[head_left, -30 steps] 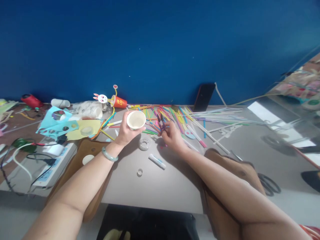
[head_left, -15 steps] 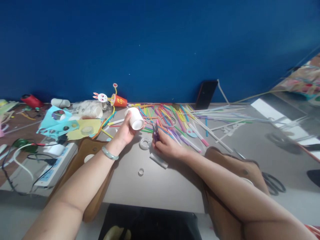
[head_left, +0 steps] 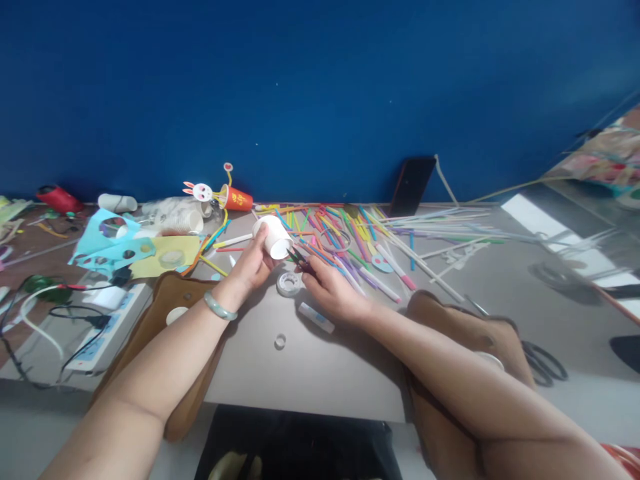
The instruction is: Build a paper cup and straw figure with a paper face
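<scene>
My left hand [head_left: 255,263] is wrapped round a white paper cup [head_left: 274,233], which lies tilted with one end toward me and to the right. In my right hand [head_left: 330,285] is a small pair of scissors [head_left: 300,260] with dark handles. Their tips are at the near end of the cup; whether they touch or pierce it I cannot tell. Just below the hands, a roll of tape [head_left: 289,285] lies on the table, and beside it a white glue-stick-like tube [head_left: 316,317]. Closer to me is a small clear ring [head_left: 280,341].
Many coloured pipe cleaners and markers [head_left: 345,233] spread behind my hands. An orange cup with a rabbit face [head_left: 237,199] lies at the back. A dark phone [head_left: 413,187] leans on the blue wall. A power strip [head_left: 107,330] and cut blue paper [head_left: 107,243] are at left.
My right hand has brought the scissors left to the near end of the cup, with their blades now pointing toward it. The left hand has kept its hold on the cup.
</scene>
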A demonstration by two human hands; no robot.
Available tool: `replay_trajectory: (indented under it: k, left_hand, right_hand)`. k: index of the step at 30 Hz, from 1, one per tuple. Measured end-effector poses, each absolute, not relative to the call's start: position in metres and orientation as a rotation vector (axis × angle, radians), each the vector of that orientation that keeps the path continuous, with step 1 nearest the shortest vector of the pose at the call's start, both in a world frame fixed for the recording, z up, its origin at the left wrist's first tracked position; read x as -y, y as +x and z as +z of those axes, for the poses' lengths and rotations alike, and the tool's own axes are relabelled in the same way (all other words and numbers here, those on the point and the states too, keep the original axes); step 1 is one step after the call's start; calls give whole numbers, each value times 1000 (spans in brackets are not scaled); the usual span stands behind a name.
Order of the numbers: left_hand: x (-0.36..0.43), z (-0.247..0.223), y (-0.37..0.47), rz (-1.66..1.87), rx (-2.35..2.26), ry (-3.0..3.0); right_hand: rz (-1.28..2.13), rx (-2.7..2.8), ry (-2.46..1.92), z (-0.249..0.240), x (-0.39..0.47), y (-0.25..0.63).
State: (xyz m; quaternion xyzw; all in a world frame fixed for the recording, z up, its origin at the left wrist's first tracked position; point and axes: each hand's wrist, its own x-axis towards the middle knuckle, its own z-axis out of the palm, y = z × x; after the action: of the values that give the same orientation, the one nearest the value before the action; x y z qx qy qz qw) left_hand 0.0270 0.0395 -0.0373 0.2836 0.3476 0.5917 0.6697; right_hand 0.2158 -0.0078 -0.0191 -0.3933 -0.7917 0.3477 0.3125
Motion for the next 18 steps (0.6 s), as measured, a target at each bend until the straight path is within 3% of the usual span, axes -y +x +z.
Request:
replay_trajectory:
  k: [18]
  left_hand:
    - [-39, -37, 29, 1306, -803, 662]
  right_hand:
    - [990, 2097, -1108, -25, 8, 212]
